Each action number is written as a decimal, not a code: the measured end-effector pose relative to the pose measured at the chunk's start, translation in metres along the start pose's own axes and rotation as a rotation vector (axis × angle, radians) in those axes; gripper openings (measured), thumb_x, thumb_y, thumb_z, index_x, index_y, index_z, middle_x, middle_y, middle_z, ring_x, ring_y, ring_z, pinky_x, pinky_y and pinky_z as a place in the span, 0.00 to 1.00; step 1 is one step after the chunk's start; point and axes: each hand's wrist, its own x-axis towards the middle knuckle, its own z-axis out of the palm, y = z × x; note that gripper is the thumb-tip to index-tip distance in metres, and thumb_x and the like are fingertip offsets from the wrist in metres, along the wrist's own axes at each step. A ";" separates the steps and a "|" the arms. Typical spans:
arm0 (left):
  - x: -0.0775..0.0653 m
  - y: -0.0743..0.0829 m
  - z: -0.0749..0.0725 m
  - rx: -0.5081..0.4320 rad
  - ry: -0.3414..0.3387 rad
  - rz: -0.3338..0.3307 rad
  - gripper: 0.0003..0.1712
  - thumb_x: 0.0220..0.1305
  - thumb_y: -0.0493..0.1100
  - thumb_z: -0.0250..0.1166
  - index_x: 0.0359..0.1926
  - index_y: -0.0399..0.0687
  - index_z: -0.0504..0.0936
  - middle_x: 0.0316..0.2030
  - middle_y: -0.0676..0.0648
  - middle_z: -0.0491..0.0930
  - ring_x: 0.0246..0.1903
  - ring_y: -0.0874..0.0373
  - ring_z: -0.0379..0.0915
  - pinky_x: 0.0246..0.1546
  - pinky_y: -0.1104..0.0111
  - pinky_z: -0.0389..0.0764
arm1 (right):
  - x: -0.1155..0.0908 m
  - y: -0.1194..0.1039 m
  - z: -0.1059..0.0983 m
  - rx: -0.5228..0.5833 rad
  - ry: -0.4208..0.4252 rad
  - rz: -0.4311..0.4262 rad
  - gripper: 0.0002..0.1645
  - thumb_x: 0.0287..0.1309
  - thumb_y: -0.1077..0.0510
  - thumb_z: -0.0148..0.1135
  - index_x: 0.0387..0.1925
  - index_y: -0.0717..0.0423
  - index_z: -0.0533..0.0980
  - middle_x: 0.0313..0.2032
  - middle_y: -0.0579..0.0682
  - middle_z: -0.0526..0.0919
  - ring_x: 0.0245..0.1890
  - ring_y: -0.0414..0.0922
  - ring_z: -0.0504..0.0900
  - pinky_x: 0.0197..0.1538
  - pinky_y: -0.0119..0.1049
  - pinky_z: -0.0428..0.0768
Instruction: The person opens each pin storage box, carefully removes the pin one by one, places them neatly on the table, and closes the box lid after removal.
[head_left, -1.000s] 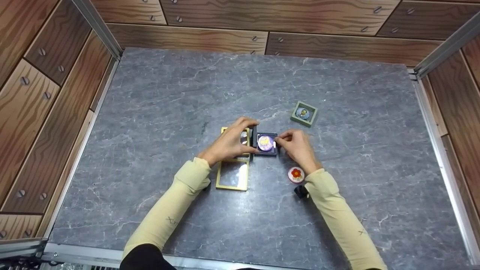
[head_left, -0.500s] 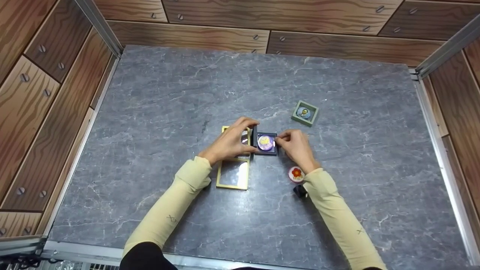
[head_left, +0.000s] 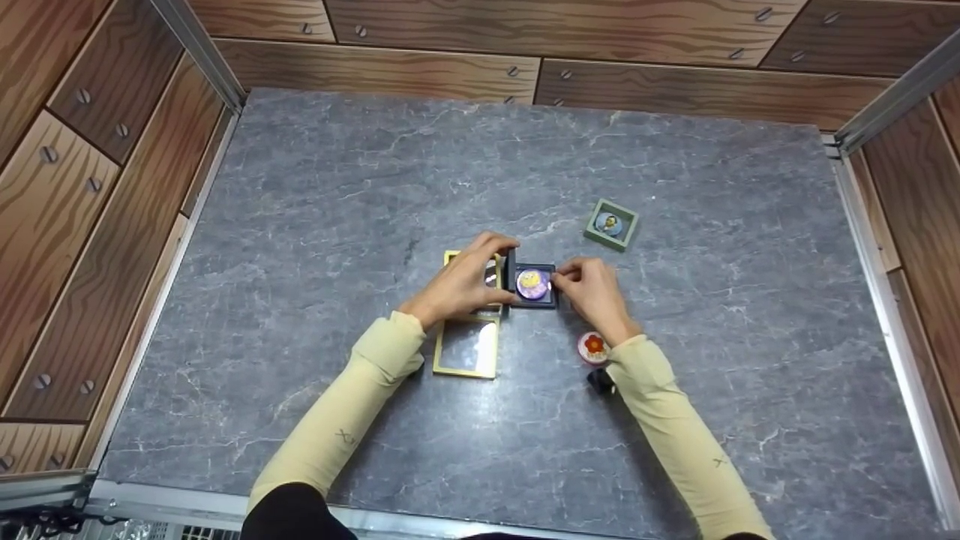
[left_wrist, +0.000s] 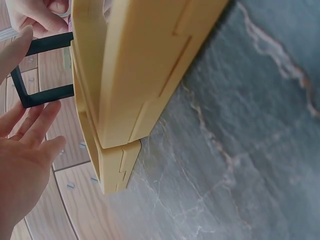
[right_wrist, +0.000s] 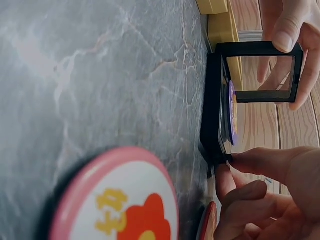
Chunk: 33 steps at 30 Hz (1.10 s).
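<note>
A small black display case [head_left: 544,301] stands hinged wide on the table, with a round purple badge [head_left: 532,284] on the clear film in its base. My left hand [head_left: 459,283] holds the case's raised lid [right_wrist: 260,97], a black frame with a clear window, between thumb and fingers. At the opposite edge of the base, my right hand [head_left: 596,294] pinches the rim with thumb and forefinger, as the right wrist view shows. Under and beside my left hand lies a yellow display case [left_wrist: 135,90], folded out in two halves; the hand covers part of it.
A green display case [head_left: 624,242] with a round portrait badge sits at the back right. Close to my right wrist lie a round badge with a red flower [head_left: 593,347] and a small black object [head_left: 600,380]. Wood-patterned panels [head_left: 420,67] wall in the grey marbled table [head_left: 360,172].
</note>
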 end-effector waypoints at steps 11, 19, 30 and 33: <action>0.000 0.001 -0.001 0.004 0.003 0.030 0.48 0.55 0.45 0.83 0.74 0.42 0.71 0.65 0.43 0.75 0.65 0.46 0.75 0.73 0.56 0.77 | -0.006 -0.016 0.001 -0.029 -0.010 -0.175 0.15 0.61 0.60 0.71 0.48 0.64 0.86 0.43 0.61 0.89 0.42 0.55 0.84 0.48 0.43 0.81; 0.001 0.002 -0.001 0.009 -0.010 0.013 0.49 0.55 0.45 0.82 0.75 0.44 0.70 0.65 0.44 0.74 0.65 0.47 0.75 0.74 0.57 0.77 | -0.010 -0.029 0.008 -0.076 -0.093 -0.315 0.24 0.56 0.62 0.74 0.54 0.68 0.83 0.55 0.66 0.82 0.58 0.63 0.75 0.65 0.57 0.76; 0.001 0.001 -0.001 0.008 -0.020 0.014 0.51 0.55 0.46 0.83 0.76 0.43 0.69 0.67 0.44 0.73 0.66 0.47 0.75 0.74 0.55 0.77 | -0.011 -0.029 0.017 -0.144 -0.163 -0.323 0.27 0.57 0.65 0.70 0.58 0.71 0.81 0.56 0.65 0.77 0.60 0.62 0.72 0.69 0.57 0.77; 0.001 0.001 -0.001 0.009 -0.021 0.018 0.50 0.55 0.46 0.82 0.76 0.43 0.68 0.66 0.44 0.73 0.66 0.47 0.75 0.74 0.55 0.77 | -0.011 -0.029 0.016 -0.167 -0.184 -0.334 0.28 0.58 0.62 0.72 0.59 0.69 0.81 0.57 0.65 0.76 0.60 0.62 0.72 0.70 0.57 0.77</action>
